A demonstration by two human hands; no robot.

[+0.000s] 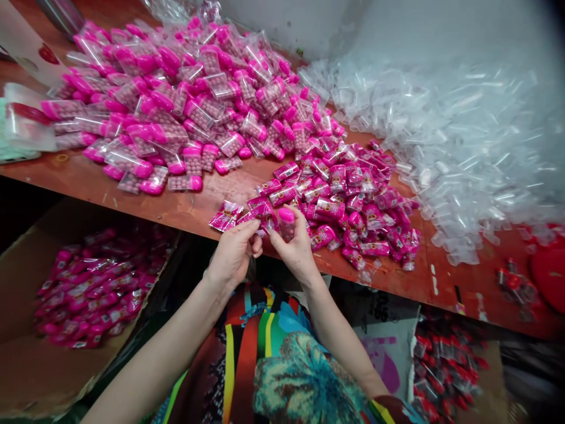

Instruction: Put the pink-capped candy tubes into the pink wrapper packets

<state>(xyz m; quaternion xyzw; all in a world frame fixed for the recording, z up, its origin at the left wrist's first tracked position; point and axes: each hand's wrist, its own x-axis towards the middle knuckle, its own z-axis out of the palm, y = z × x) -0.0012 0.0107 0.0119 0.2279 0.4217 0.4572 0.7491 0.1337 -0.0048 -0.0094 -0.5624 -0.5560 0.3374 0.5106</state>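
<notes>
At the front edge of the red table my two hands are close together. My right hand [296, 247] is closed around a small clear candy container with a pink cap [286, 215]. My left hand [233, 250] pinches the edge of a pink printed wrapper [266, 213], just left of the container. Flat pink wrappers [226, 216] lie on the table beyond my left fingers. Right of my hands is a heap of pink wrapped containers [348, 194]. Behind them spreads a large pile of unwrapped pink-capped containers [176, 112] filled with small pale pink balls.
Many clear plastic pieces [454, 135] cover the table's right side against the wall. An open cardboard box [26, 259] of wrapped pink containers stands below left. Red-capped containers [445, 371] fill another box below right. A red round object [549, 274] sits at the right edge.
</notes>
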